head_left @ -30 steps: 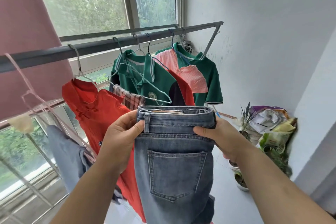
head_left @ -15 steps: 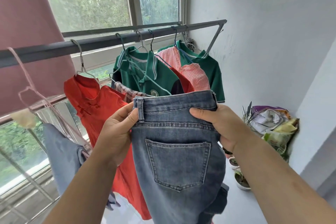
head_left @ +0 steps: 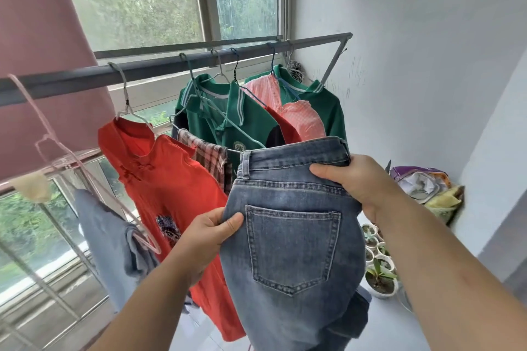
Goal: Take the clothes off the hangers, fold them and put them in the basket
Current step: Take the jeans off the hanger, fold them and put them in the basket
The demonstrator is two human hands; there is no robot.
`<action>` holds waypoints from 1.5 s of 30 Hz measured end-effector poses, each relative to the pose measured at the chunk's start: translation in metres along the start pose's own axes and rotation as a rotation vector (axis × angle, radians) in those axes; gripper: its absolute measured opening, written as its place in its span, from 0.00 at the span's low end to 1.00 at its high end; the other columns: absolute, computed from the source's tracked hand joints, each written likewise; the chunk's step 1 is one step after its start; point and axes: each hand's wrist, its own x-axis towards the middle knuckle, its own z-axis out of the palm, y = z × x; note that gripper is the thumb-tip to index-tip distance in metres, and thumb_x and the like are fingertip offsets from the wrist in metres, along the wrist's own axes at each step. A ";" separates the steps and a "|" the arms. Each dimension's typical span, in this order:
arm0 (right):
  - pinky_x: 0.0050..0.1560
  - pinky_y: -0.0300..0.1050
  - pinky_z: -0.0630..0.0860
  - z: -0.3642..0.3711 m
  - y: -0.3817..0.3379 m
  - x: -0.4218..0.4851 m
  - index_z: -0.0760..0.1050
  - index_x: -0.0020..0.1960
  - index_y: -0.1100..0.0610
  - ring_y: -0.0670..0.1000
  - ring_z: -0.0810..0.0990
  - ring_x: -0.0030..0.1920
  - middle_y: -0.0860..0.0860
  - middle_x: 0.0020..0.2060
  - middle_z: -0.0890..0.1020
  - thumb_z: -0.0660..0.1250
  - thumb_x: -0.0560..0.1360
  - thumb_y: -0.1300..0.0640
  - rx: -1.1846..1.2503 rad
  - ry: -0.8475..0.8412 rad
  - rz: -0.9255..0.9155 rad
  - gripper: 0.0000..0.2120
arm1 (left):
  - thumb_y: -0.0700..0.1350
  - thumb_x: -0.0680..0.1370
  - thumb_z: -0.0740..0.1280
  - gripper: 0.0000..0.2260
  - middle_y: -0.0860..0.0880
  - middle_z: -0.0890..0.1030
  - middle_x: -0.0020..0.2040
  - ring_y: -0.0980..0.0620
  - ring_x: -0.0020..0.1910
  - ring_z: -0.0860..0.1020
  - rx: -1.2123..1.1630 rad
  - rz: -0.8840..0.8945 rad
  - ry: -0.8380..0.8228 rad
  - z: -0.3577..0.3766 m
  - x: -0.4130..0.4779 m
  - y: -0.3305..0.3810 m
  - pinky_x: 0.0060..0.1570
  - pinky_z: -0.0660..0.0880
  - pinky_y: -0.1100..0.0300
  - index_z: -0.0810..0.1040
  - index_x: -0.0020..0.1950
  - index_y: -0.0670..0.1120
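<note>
The jeans (head_left: 288,236) hung near the camera, in front of the rail (head_left: 171,65), back pocket facing the person and no hanger showing on them. The right hand (head_left: 356,182) pinched the right end of the waistband, thumb on the near face and fingers behind, apparently to carry the weight. The left hand (head_left: 211,234) pinched the left seam lower down beside the pocket, probably to keep the cloth flat for a fold. The red dress (head_left: 171,179) and green shirts (head_left: 251,122) hung on hangers farther back, and no basket was in view.
</note>
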 end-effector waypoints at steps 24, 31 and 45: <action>0.56 0.54 0.79 0.000 0.136 -0.030 0.81 0.56 0.63 0.61 0.84 0.52 0.61 0.50 0.85 0.76 0.65 0.57 0.254 -0.129 0.513 0.22 | 0.42 0.82 0.62 0.11 0.43 0.85 0.51 0.49 0.51 0.84 -0.071 -0.172 0.002 0.002 0.004 -0.040 0.51 0.79 0.57 0.82 0.55 0.39; 0.52 0.53 0.80 -0.003 0.164 -0.041 0.81 0.55 0.62 0.60 0.85 0.48 0.61 0.47 0.86 0.74 0.71 0.60 0.236 -0.061 0.589 0.14 | 0.44 0.82 0.62 0.10 0.45 0.85 0.54 0.46 0.57 0.81 0.003 -0.318 -0.037 0.000 0.007 -0.084 0.63 0.74 0.45 0.82 0.57 0.42; 0.51 0.53 0.82 0.002 0.214 -0.045 0.82 0.53 0.61 0.57 0.85 0.46 0.59 0.49 0.86 0.71 0.69 0.53 0.630 0.036 0.704 0.16 | 0.54 0.64 0.77 0.28 0.48 0.85 0.55 0.46 0.59 0.81 0.128 -0.380 -0.285 -0.008 0.019 -0.175 0.58 0.78 0.53 0.79 0.61 0.44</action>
